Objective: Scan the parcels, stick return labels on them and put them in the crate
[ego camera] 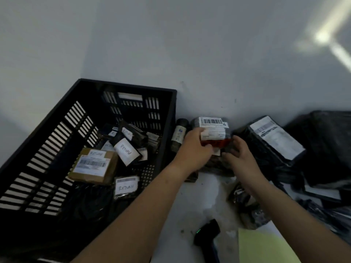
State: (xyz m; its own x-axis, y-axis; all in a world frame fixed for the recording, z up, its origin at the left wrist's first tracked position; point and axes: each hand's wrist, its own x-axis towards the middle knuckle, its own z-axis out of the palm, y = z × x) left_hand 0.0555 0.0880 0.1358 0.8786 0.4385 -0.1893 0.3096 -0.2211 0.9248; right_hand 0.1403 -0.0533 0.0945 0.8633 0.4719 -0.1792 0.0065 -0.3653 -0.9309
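A black slatted crate [47, 149] stands at the left and holds several parcels, some with white "RETURN" labels [126, 151]. To its right, against the wall, lies a dark parcel [214, 128] with a white barcode label and a red patch. My left hand [193, 149] grips the parcel's left side, thumb over its label. My right hand [241, 154] touches the parcel's right lower edge with curled fingers. A black handheld scanner [207, 236] with a green light lies on the white surface near me.
A dark tube-shaped parcel [179, 133] stands between crate and held parcel. More black parcels [273, 141] are heaped at the right, one with a large white label. A pale yellow sheet [262, 247] lies bottom right. The white wall is close behind.
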